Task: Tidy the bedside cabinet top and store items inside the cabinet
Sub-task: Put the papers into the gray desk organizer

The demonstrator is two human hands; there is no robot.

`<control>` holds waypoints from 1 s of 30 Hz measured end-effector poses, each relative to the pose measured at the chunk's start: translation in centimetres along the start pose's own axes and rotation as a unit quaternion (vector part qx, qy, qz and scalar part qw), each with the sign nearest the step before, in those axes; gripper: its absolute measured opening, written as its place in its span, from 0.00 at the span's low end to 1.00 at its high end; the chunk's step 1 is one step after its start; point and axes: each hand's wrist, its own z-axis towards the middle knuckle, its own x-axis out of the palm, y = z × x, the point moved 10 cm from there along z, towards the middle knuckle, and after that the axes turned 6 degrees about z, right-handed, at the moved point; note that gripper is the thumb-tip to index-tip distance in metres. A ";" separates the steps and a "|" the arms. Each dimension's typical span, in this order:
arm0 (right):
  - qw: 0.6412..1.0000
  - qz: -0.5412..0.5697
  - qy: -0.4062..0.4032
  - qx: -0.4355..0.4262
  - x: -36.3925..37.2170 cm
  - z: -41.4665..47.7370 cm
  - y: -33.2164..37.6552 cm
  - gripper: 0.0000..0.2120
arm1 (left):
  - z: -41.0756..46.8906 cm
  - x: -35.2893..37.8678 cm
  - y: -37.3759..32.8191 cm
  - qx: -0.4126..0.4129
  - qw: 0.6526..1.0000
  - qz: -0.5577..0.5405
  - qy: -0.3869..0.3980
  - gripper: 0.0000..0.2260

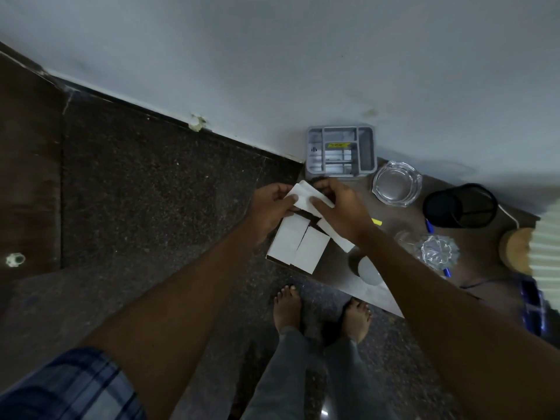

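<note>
- The white paper (303, 197) is held up in the air over the left corner of the counter (403, 219). Its long axis runs roughly from one hand to the other, and its right end dips a little.
- The left grip (271, 204) pinches the paper's left end between thumb and curled fingers. The right grip (339, 210) pinches the right end the same way, so both are closed on this one sheet.
- Directly below, more white sheets (298, 247) lie flat, side by side, at the counter's corner. Their long sides point away from the body, toward the hands.
- These sheets lie below and body-side of both grips. The left grip hangs almost over them and is, I judge, the nearer one for gathering them.
- No print shows on any of the paper.
- A grey organiser tray (368, 153) stands against the wall just beyond the hands. It carries a yellow label (338, 145) whose writing is too small to read.
- To the right stand a clear glass ashtray (397, 183) and a black mesh cup (460, 206), with a cut-glass dish (436, 251) nearer the body.
- A blue pen (430, 227) lies below the cup.
- No brand name can be read anywhere.
</note>
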 end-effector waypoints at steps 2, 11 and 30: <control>0.999 0.041 0.016 0.028 -0.3 -0.3 -0.4 0.10 | -0.5 0.3 -0.6 0.011 1.000 -0.012 0.010 0.08; 0.918 0.353 -0.014 0.179 -2.1 -3.1 -2.3 0.06 | -2.4 2.4 -5.1 0.036 0.994 -0.101 0.036 0.12; 0.881 0.439 -0.023 0.174 -3.4 -4.9 -1.0 0.17 | -3.8 5.0 -5.7 0.004 0.996 -0.089 -0.009 0.06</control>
